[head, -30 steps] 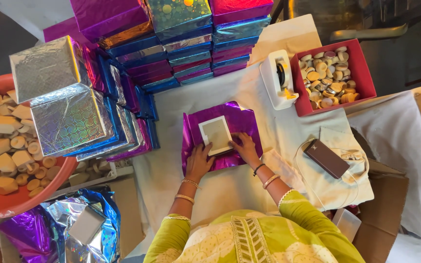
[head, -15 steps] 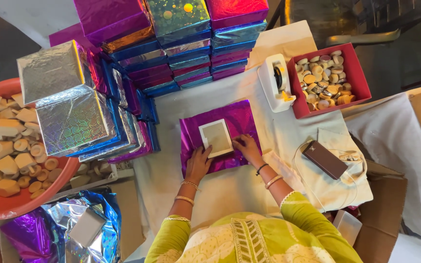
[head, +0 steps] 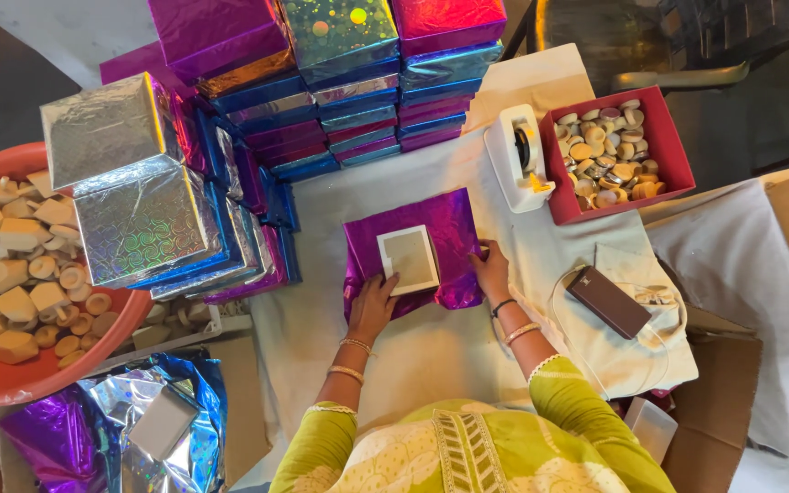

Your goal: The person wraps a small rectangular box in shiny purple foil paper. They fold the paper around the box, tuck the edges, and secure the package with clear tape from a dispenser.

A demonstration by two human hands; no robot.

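Both arms are reaching forward from the bottom of the frame, elbows bent a little, wearing yellow-green sleeves that end at the forearm, with thin bangles sitting on each wrist. The left hand (head: 373, 306) is lying palm down, fingers stretched forward and loosely together. The right hand (head: 490, 270) is resting a bit further ahead and out to the side, fingers curling slightly inward, and neither hand is gripping anything.

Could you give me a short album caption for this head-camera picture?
Left hand and right hand press a purple foil sheet around a small white box, beside stacks of foil-wrapped boxes.
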